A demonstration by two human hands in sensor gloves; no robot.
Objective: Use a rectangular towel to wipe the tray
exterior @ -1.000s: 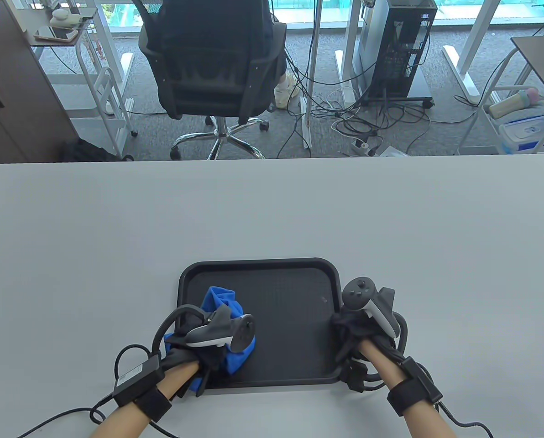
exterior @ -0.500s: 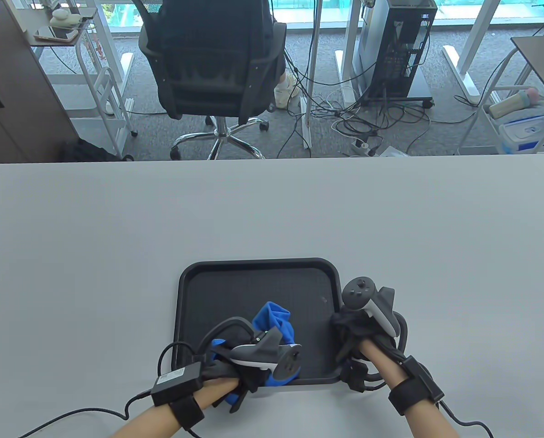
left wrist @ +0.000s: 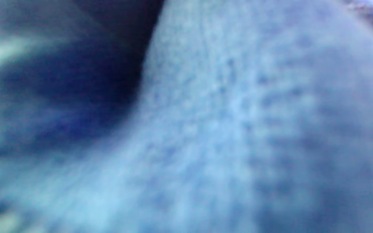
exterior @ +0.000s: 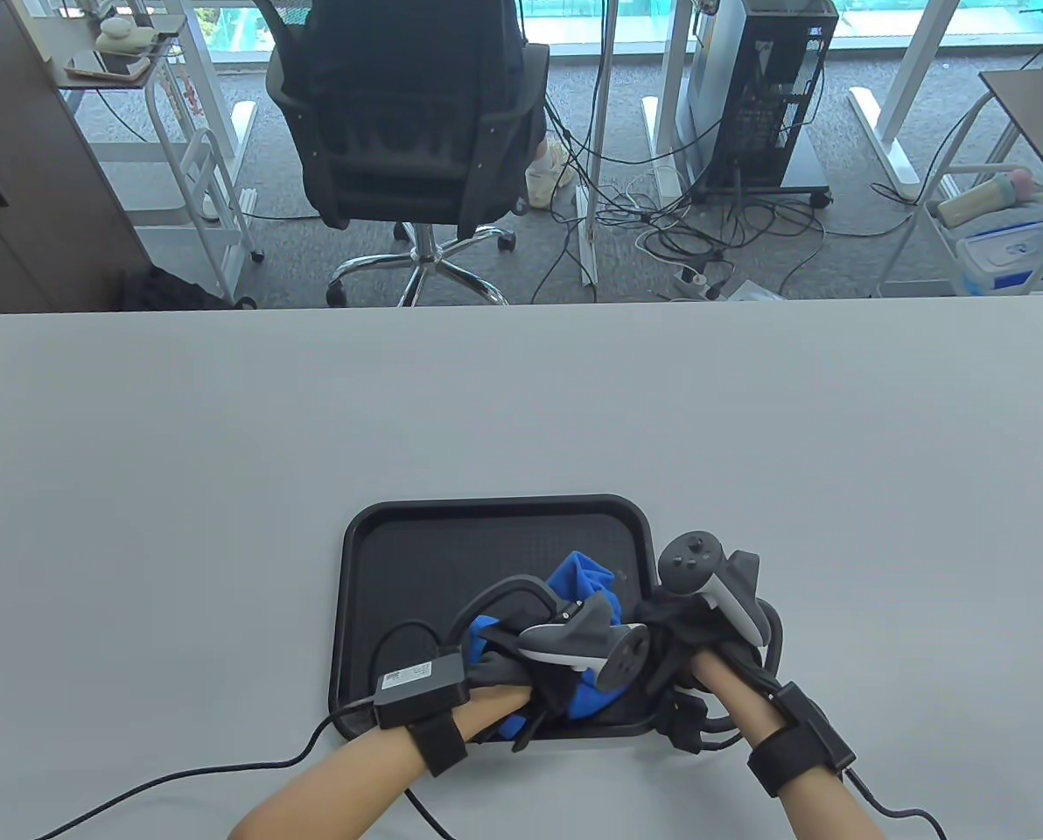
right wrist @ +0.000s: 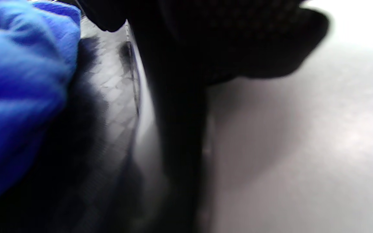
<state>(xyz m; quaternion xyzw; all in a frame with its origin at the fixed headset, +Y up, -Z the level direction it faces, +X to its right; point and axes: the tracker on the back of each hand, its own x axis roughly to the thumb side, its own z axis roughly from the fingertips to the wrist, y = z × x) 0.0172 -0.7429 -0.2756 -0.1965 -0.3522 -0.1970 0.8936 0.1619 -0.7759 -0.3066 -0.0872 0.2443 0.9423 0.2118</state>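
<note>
A black rectangular tray (exterior: pixel 416 542) sits on a pale grey table (exterior: pixel 224 420), near the table's 6 o'clock edge. A bunched blue towel (exterior: pixel 578 577) lies inside the tray, toward its 4 o'clock corner. The left hand (exterior: pixel 530 674), in a dark glove with a grey tracker on its back, rests on top of the towel; blue cloth shows past the fingers at 12 o'clock and again beneath the palm at 6 o'clock. The fingers themselves are hidden under the tracker and cloth, so whether they are curled around the towel or pressed flat on it cannot be told. In the left wrist view, blurred blue towel (left wrist: pixel 225 129) fills nearly the whole frame, right against the lens. The right hand (exterior: pixel 705 639) is at the tray's 3 o'clock rim, with dark gloved fingers (right wrist: pixel 180 97) closed over the rim (right wrist: pixel 144 129), gripping it. In the right wrist view the towel (right wrist: pixel 21 97) lies on the tray floor just beside those fingers, at 9 o'clock, not touching them.
</note>
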